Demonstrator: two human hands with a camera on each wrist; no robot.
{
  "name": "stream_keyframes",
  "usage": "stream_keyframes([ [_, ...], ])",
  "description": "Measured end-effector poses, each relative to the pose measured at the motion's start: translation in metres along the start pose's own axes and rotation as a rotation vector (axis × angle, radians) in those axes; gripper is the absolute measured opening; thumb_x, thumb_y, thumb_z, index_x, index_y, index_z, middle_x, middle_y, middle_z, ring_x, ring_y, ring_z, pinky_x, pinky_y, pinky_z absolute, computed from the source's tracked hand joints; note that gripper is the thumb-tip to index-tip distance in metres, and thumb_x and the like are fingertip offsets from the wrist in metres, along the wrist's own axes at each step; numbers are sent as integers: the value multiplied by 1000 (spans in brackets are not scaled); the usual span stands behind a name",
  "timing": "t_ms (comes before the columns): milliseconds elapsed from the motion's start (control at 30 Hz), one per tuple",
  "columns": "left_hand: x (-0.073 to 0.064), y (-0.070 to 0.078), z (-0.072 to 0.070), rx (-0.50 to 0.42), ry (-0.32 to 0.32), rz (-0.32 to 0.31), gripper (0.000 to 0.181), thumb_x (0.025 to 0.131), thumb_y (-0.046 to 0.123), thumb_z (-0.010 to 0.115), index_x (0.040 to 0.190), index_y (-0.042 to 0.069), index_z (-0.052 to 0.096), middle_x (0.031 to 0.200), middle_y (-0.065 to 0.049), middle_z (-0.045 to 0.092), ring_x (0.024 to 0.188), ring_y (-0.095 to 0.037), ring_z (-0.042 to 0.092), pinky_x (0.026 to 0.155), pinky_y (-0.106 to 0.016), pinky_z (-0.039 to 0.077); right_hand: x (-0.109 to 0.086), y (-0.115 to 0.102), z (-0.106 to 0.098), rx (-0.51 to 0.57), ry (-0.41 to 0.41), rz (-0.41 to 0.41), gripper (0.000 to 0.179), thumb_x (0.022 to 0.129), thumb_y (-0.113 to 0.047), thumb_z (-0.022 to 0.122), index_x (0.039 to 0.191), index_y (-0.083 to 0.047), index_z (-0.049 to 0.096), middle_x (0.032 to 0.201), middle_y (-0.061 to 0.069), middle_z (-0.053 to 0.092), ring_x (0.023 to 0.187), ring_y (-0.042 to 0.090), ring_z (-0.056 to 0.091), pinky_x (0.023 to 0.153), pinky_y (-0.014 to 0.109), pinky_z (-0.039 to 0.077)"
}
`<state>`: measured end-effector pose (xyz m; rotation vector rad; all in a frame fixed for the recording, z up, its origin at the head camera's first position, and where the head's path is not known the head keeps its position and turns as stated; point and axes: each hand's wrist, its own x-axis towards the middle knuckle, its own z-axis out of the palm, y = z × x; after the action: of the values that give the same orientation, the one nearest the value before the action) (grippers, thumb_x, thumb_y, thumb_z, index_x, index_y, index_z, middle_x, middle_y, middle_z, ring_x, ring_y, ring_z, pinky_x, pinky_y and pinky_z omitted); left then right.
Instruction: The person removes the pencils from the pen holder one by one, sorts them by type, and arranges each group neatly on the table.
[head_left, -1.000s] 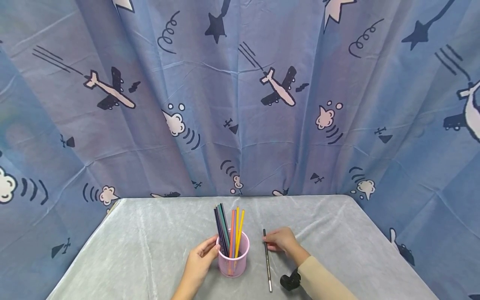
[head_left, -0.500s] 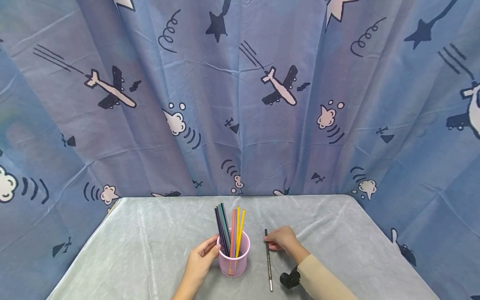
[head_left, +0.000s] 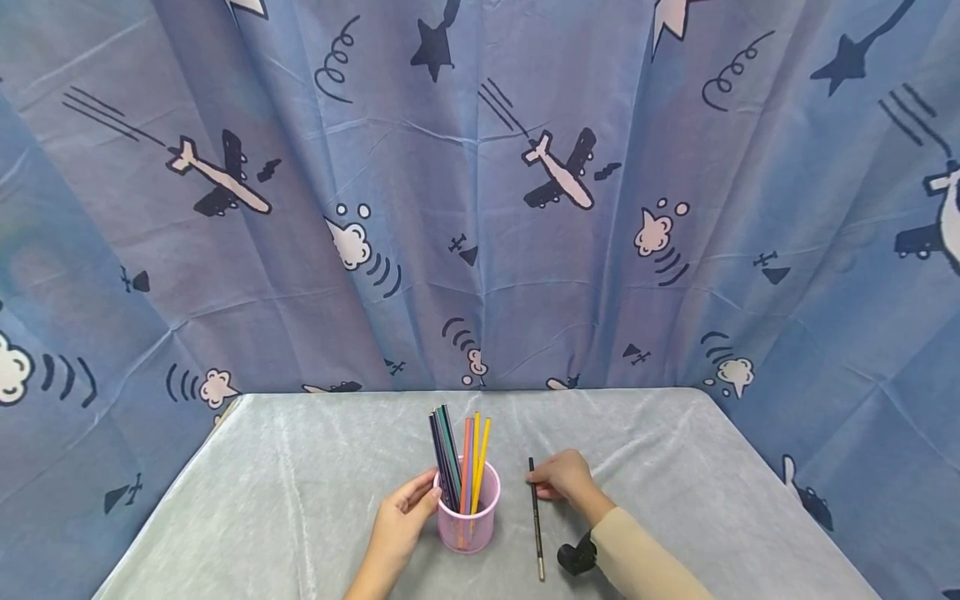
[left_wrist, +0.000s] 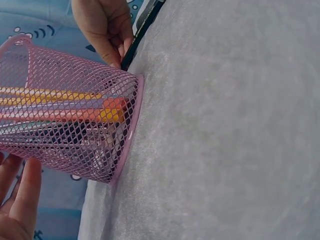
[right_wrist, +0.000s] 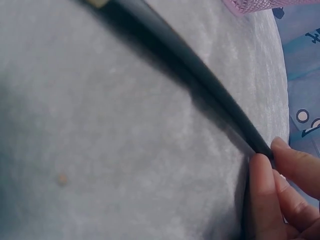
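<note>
A pink mesh pencil cup [head_left: 465, 533] stands upright on the table, holding several dark, green, orange, purple and yellow pencils [head_left: 478, 475]. At its left side my left hand [head_left: 399, 518] grips the wall near the rim, thumb in front and fingers behind; in the left wrist view the fingertips [left_wrist: 31, 175] touch the mesh [left_wrist: 75, 70]. To the right of the cup, a dark pencil [head_left: 536, 521] with a light tip at its near end points toward me. My right hand [head_left: 564, 477] pinches its far end between thumb and fingers, also seen in the right wrist view with the pencil [right_wrist: 200, 75] running diagonally.
A pale grey cloth covers the table [head_left: 337, 467]. Behind it hangs a blue curtain [head_left: 420, 183] printed with planes and stars. A black wrist device [head_left: 577, 557] sits by the beige right sleeve [head_left: 645, 558].
</note>
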<state>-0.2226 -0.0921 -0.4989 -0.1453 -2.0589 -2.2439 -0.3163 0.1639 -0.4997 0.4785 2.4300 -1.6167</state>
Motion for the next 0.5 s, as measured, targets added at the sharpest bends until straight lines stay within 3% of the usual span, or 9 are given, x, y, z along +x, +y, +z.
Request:
stream_keyframes([
  [267,0,0,0,4,1,0,46,97,11,63,132,-16,52,133,-33,57,116,-26,66,90,-14,54,-3,0,0,17,-5,-24,10,78,6,76,85,9,71,56,1,62,49,5,58,49,19,57],
  [500,0,0,0,-8,-1,0,46,97,11,63,132,-16,52,134,-34,57,111,-8,67,90,-14,54,-3,3,0,10,-2,-27,11,79,4,77,87,9,72,57,2,63,50,6,59,50,20,57],
])
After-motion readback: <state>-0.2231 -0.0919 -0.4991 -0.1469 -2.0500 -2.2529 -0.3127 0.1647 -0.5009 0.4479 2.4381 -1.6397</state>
